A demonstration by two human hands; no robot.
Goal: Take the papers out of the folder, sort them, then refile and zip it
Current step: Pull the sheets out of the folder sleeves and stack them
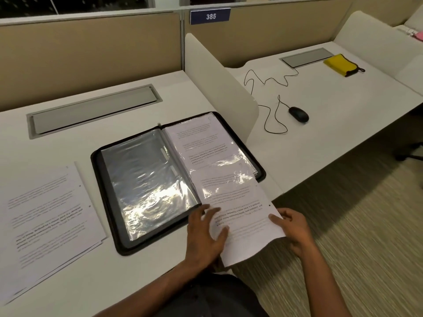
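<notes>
Papers lie in two places: a stack of printed sheets point(49, 216) rests flat on the white desk point(142, 280) to the left of the folder, and one printed sheet point(242, 216) sticks halfway out of a clear sleeve point(212, 152) on the right-hand side, its lower half hanging past the near desk edge. That black zip folder point(107, 202) is spread open and flat on the desk, its left half showing empty, shiny plastic sleeves point(146, 179). Over the sheet's left edge, beside the folder's near corner, the left hand point(206, 234) lies with fingers spread and fairly straight, pressing on the paper. Along the sheet's right edge the right hand point(291, 227) pinches the paper, thumb on top and fingers curled beneath. Beyond a white divider point(219, 83), the neighbouring desk holds a black corded mouse point(298, 114) and a yellow pouch point(341, 64).
</notes>
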